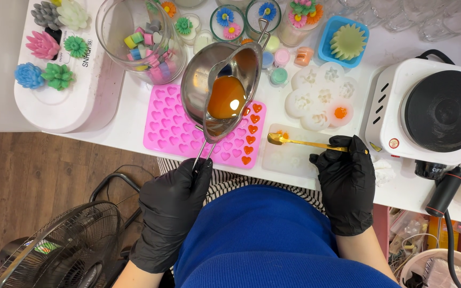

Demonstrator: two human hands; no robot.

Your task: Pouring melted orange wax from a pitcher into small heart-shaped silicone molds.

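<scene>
Head view, one item set. Left hand point(174, 200), black-gloved, clenched on the wire handle of a steel melting pot point(222, 88); the pot is held tilted above the pink heart mould point(166, 122), near the centre of the white surface point(129, 101), and carries a pool of orange liquid wax point(226, 97). Right hand point(346, 178), black-gloved, grasping a gold spoon point(294, 142) whose bowl lies over a clear mould point(289, 157) just right of the pink one. Pink mould: hearts along its right edge filled orange, the rest unfilled. Risk, as judged: the pot hangs over unfilled cavities, so a further tilt could spill wax across them or onto the blue garment below; the spoon could drip between moulds. Right: white electric hotplate point(428, 114) with cable. Far: white flower mould point(321, 96) with one orange cavity, glass jar of coloured wax pieces point(145, 42), flower candles in small glasses, blue mould holding a pale green flower. Far left: white tray with succulent-shaped pieces. Room: wood floor point(28, 176), black fan point(60, 250) near left.
</scene>
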